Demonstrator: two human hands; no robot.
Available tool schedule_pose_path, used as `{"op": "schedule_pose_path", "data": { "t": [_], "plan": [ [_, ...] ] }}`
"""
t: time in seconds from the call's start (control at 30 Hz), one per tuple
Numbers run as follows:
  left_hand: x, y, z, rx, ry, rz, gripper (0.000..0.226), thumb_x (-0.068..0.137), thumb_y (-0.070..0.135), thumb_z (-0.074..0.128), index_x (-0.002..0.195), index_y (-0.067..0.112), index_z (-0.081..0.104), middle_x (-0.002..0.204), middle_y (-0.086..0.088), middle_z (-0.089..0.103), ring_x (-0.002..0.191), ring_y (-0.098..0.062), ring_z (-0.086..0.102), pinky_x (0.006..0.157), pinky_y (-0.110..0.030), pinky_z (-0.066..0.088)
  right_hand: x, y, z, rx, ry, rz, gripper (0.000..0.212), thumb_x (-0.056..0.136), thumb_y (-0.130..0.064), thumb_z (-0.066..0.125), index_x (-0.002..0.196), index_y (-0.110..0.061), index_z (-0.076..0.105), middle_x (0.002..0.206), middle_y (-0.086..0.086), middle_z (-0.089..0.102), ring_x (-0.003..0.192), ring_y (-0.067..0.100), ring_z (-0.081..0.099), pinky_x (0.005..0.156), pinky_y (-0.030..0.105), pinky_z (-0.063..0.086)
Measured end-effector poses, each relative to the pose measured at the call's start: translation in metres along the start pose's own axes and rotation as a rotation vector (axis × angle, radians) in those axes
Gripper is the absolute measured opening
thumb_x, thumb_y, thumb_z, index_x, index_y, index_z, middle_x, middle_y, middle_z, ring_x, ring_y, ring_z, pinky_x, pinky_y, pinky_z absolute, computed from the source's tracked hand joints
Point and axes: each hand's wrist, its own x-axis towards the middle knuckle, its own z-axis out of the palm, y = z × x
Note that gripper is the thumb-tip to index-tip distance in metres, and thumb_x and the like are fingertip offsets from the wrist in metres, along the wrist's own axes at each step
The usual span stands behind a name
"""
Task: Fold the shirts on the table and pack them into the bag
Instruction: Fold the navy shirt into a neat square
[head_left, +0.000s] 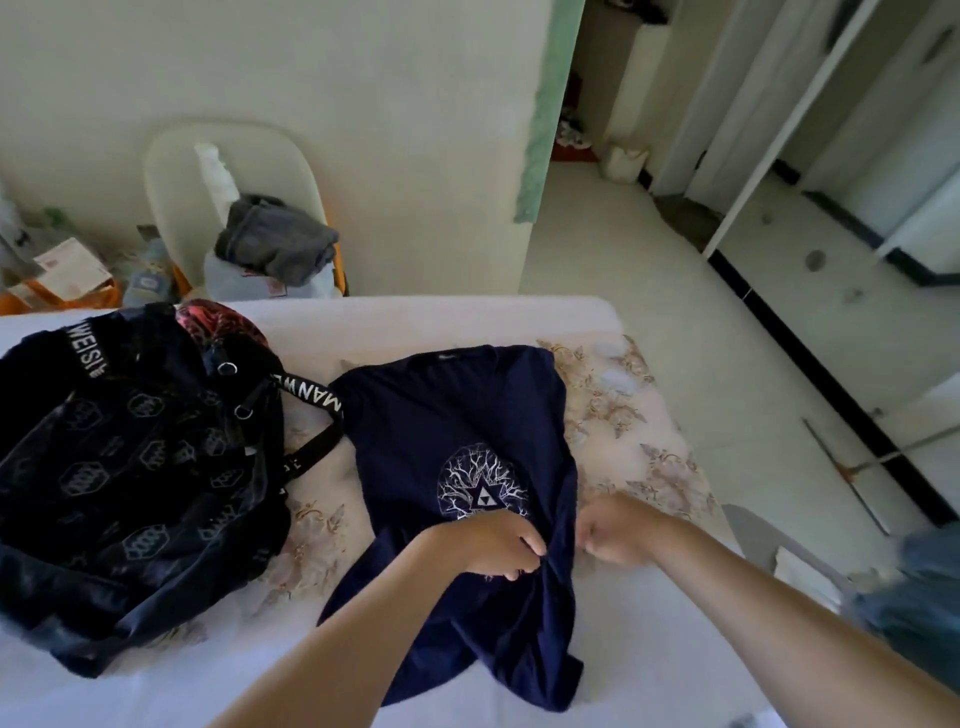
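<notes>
A navy T-shirt (457, 415) with a white tree-and-triangle print lies spread on the table (467, 317), which is covered by a floral cloth. My left hand (493, 543) pinches a bunch of the shirt's fabric just below the print. My right hand (613, 532) grips the shirt's right edge, close beside the left hand. A black backpack (130, 467) with a hexagon pattern and lettered straps lies at the table's left. Something red shows at its top opening (218, 325).
Behind the table stands a white chair (171, 171) piled with grey clothes (275, 244) and bags. Boxes and clutter sit at the far left. Tiled floor and a doorway lie to the right. A blue garment (919, 597) shows at the right edge.
</notes>
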Motion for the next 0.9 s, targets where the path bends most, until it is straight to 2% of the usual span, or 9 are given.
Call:
{"op": "schedule_pose_path", "data": {
  "t": [0.1,0.23,0.37,0.47,0.57,0.67,0.73,0.8,0.9],
  "plan": [
    [0.021,0.003,-0.01,-0.066,0.245,0.003,0.033,0.098,0.021,0.044,0.124,0.03,0.062,0.121,0.005,0.063,0.078,-0.009,0.063,0.067,-0.022,0.053,0.013,0.013,-0.008,0.193,0.186,0.118,0.031,0.093,-0.018,0.04,0.089,-0.033,0.067,0.099,-0.012,0.067,0.094,0.012,0.063,0.083,0.029,0.05],
    [0.067,-0.003,-0.037,0.246,0.487,0.068,0.039,0.099,0.021,0.043,0.136,0.031,0.052,0.14,0.007,0.05,0.123,-0.015,0.051,0.102,-0.034,0.045,0.051,0.023,-0.025,0.203,0.295,0.136,0.043,0.098,-0.014,0.042,0.136,-0.026,0.056,0.14,-0.002,0.056,0.121,0.018,0.057,0.101,0.03,0.045],
    [0.104,-0.022,-0.061,0.618,0.357,-0.029,0.065,0.104,0.041,0.036,0.158,0.03,0.002,0.165,0.003,0.0,0.152,-0.018,0.001,0.12,-0.041,0.021,0.089,0.024,-0.038,0.106,0.363,0.047,0.059,0.097,-0.007,0.043,0.153,-0.022,0.037,0.161,-0.002,0.03,0.145,0.021,0.032,0.118,0.036,0.029],
    [0.113,-0.056,-0.073,0.715,0.295,-0.232,0.068,0.104,0.052,0.024,0.155,0.03,-0.014,0.164,0.005,-0.016,0.151,-0.017,-0.009,0.12,-0.047,0.015,0.113,0.026,-0.04,-0.004,0.346,-0.048,0.064,0.095,-0.001,0.042,0.156,-0.019,0.03,0.164,0.0,0.024,0.15,0.02,0.022,0.12,0.037,0.024],
    [0.115,-0.073,-0.08,0.78,0.503,-0.312,0.059,0.104,0.05,0.022,0.157,0.026,0.015,0.164,0.002,0.01,0.149,-0.019,0.015,0.117,-0.042,0.022,0.133,0.036,-0.043,0.124,0.416,-0.093,0.052,0.098,-0.002,0.041,0.146,-0.02,0.047,0.15,0.003,0.048,0.137,0.024,0.045,0.112,0.04,0.037],
    [0.129,-0.056,-0.087,0.702,0.79,-0.223,0.039,0.102,0.043,0.031,0.129,0.028,0.056,0.13,0.006,0.054,0.12,-0.018,0.046,0.103,-0.035,0.033,0.153,0.042,-0.054,0.272,0.638,0.001,0.039,0.1,-0.013,0.048,0.139,-0.018,0.053,0.133,0.005,0.059,0.119,0.026,0.058,0.099,0.039,0.048],
    [0.144,-0.036,-0.096,0.541,0.851,-0.115,0.03,0.102,0.037,0.036,0.12,0.028,0.059,0.121,0.008,0.057,0.113,-0.018,0.049,0.098,-0.033,0.036,0.165,0.044,-0.063,0.194,0.66,0.178,0.043,0.102,-0.029,0.048,0.143,-0.019,0.045,0.128,0.007,0.057,0.114,0.028,0.057,0.093,0.041,0.048],
    [0.163,-0.016,-0.106,0.458,0.866,0.009,0.027,0.102,0.027,0.04,0.123,0.026,0.057,0.123,0.007,0.057,0.111,-0.017,0.05,0.094,-0.032,0.038,0.173,0.046,-0.072,0.135,0.54,0.327,0.045,0.1,-0.042,0.049,0.14,-0.021,0.046,0.125,0.008,0.054,0.116,0.031,0.054,0.093,0.042,0.045],
    [0.188,0.013,-0.13,0.501,0.845,0.137,0.047,0.096,0.01,0.048,0.141,0.025,0.044,0.139,0.006,0.047,0.121,-0.019,0.046,0.098,-0.032,0.039,0.18,0.044,-0.075,0.227,0.583,0.242,0.006,0.092,-0.03,0.059,0.097,-0.026,0.059,0.104,0.0,0.054,0.106,0.028,0.057,0.089,0.039,0.046]
  ]
}}
